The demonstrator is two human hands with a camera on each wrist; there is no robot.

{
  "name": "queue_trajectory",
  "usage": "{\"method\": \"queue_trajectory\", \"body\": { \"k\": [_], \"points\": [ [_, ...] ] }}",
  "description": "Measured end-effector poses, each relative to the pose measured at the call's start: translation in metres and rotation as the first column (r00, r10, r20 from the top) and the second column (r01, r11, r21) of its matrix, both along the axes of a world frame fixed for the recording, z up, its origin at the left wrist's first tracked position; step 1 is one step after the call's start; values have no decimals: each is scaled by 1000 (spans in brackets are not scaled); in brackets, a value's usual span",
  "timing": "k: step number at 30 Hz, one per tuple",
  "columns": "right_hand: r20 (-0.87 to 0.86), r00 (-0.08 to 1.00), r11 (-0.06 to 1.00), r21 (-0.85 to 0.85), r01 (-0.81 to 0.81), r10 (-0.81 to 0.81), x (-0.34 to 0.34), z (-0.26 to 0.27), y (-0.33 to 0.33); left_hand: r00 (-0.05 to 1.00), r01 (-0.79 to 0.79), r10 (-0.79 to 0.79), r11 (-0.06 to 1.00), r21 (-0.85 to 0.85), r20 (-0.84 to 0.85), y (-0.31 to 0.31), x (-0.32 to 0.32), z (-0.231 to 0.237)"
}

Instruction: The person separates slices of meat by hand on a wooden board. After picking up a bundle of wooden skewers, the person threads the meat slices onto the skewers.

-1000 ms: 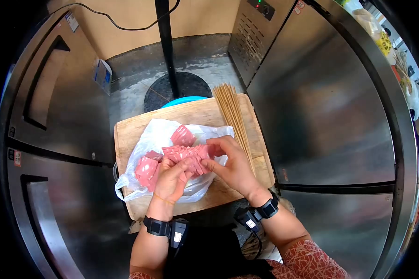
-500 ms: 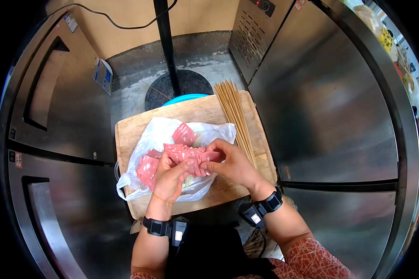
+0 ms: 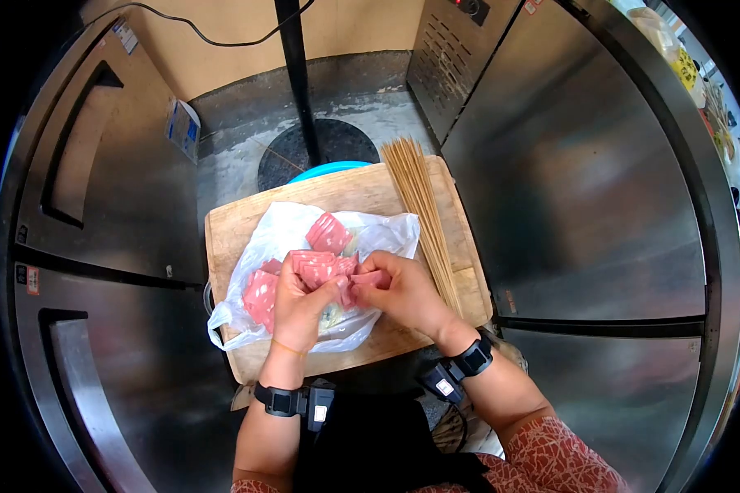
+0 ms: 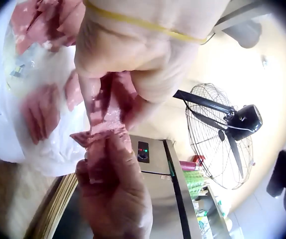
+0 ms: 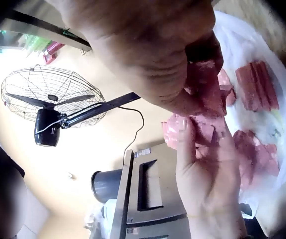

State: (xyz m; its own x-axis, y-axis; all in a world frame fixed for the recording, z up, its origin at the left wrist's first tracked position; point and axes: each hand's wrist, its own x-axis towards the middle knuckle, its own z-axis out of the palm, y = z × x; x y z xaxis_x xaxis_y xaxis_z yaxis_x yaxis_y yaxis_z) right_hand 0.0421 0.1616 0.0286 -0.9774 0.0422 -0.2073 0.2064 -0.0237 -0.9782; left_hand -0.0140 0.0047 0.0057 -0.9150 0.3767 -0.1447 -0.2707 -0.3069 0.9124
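Left hand (image 3: 298, 311) grips a stack of pink slices (image 3: 316, 267) over the white plastic bag (image 3: 284, 228); right hand's (image 3: 411, 297) fingers pinch one slice (image 3: 370, 278) at its three o'clock end! Loose slices (image 3: 329, 233) lie at twelve, skewers (image 3: 423, 214) at two, all above the cutting board (image 3: 232, 232).

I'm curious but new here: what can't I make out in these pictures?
Head: the number of thin pink white-flecked slices held; the left hand and right hand partly cover them.
Head: most of the blue curved object, hidden behind the pale wooden board.
Left wrist: the long tan wooden sticks, cut off by the bottom edge.
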Motion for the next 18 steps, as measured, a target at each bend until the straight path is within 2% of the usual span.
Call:
{"method": "queue_trajectory", "body": {
  "k": [1, 3, 5, 6, 8, 11, 14, 15, 18],
  "points": [
    [-22, 1000, 999, 34, -2, 3, 0, 2, -4, 996, -34, 31, 998, -43, -81, -4, -3, -5],
    [-15, 1000, 989, -148, 15, -18, -1, -6, -12, 966, -118, 85, 985, -124, -243, -16, -12, -15],
    [-5, 999, 945, -323, 50, -54, -4, -19, -21, 941, -300, 293, 954, -18, -172, -32, -25, -8],
    [45, 999, 952, -303, 35, -23, -5, -22, -25, 911, -391, 391, 920, 31, -131, -40, -31, 1],
    [140, 990, 966, -257, 2, 35, -10, -25, -31, 892, -452, 447, 877, 165, 68, -62, -40, 11],
    [46, 989, 989, -49, -140, 143, -16, -39, -54, 879, -473, 431, 841, 262, 202, -86, -49, 8],
    [-181, 973, 990, 32, -137, 140, -16, -48, -71, 897, -427, 338, 832, 355, 286, -90, -49, 6],
    [-155, 972, 923, 370, -109, 177, -14, -38, -66, 904, -405, 309, 840, 360, 295, -87, -48, 9],
    [-241, 954, 779, 627, 12, 180, -11, -39, -56, 918, -335, 224, 877, 343, 326, -81, -42, 12]
  ]
}}
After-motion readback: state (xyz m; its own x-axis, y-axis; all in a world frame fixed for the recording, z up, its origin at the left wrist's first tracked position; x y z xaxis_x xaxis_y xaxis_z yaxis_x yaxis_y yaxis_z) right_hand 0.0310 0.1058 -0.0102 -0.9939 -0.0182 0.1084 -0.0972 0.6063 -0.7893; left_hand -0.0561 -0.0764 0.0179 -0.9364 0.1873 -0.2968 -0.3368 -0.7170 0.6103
